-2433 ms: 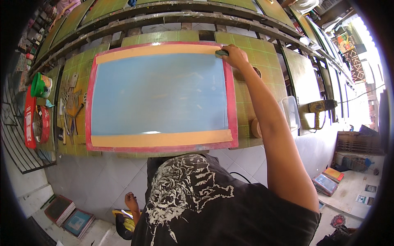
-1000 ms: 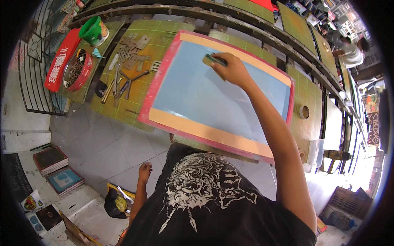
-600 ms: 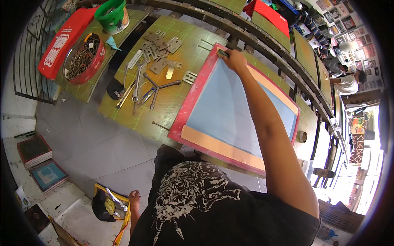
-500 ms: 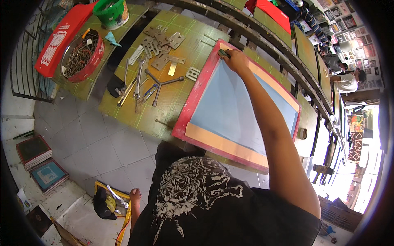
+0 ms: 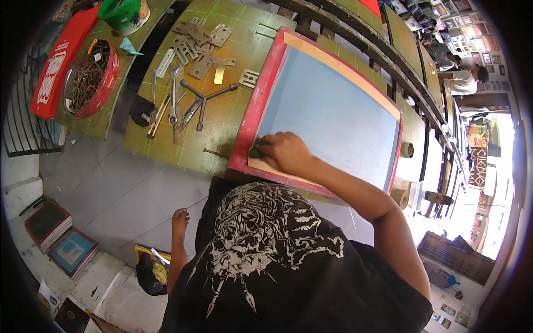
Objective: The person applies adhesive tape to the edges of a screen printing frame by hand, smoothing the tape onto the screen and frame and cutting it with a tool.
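Note:
A screen-printing frame [image 5: 261, 94] with red edges, blue mesh and tan tape strips along two sides lies on the table before me. My right hand [image 5: 286, 152] is over its near left corner, closed around a small dark green lump [image 5: 254, 152], perhaps a pad or sponge. The fingers hide much of this lump, which presses against the mesh by the near tape strip. Down at my side, away from the table, hangs my left hand [image 5: 180, 218]. It is empty, its fingers loosely bent and apart.
Left of the frame lie metal hinge plates [image 5: 200, 47], a combination wrench [image 5: 174, 100] and a three-way socket wrench [image 5: 204, 100]. Farther left stand a red tin of screws [image 5: 105, 83] and a green bucket [image 5: 125, 16]. Tape rolls [image 5: 407, 150] sit to the right.
My right hand has slid from the frame's far left corner toward me to the near left corner, still gripping the green lump. My left hand stays low at my side.

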